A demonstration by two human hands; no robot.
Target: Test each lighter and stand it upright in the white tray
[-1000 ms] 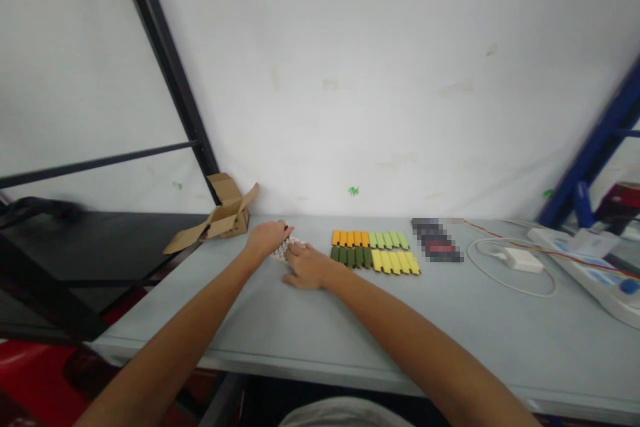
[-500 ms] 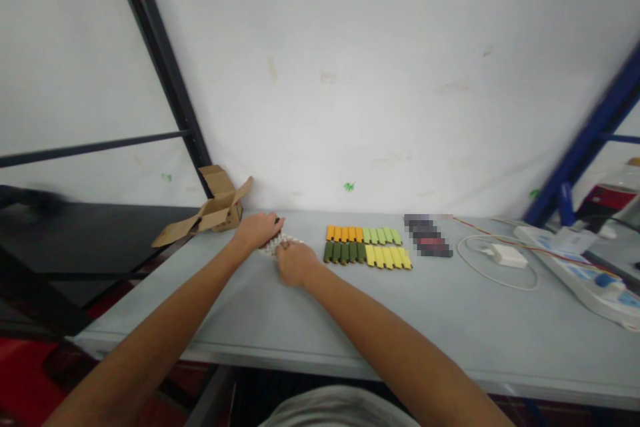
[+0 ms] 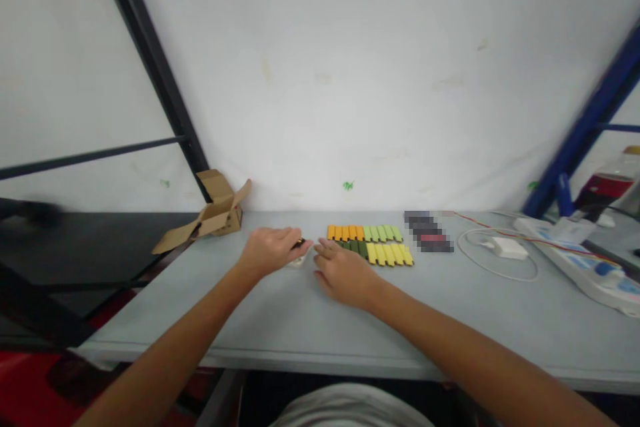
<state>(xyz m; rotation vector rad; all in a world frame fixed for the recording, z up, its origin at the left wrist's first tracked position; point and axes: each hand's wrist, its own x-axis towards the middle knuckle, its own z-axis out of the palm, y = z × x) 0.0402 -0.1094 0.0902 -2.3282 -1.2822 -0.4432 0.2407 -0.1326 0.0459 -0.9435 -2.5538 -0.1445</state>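
My left hand (image 3: 273, 250) is closed, thumb and fingers pinching a small black piece with a yellow mark (image 3: 300, 242); its kind is too small to make out. Just below those fingertips shows part of a white piece (image 3: 297, 261) on the table, the rest hidden by the hand. My right hand (image 3: 347, 273) is palm down with its fingers stretched out and apart. Its fingertips point at the white piece and cover the left end of a row of dark green strips (image 3: 357, 249). Whether they touch the strips I cannot tell.
Orange strips (image 3: 345, 233), light green strips (image 3: 383, 233) and yellow strips (image 3: 389, 254) lie in rows. Left stands an open cardboard box (image 3: 220, 217). On the right are a blurred-out dark object (image 3: 427, 232), a white charger (image 3: 507, 247) with cable, and a power strip (image 3: 590, 273).
Both hands have moved right. My right hand has let go of the white textured piece and opened, its fingers now over the dark green strips. Most of the white piece is now hidden.
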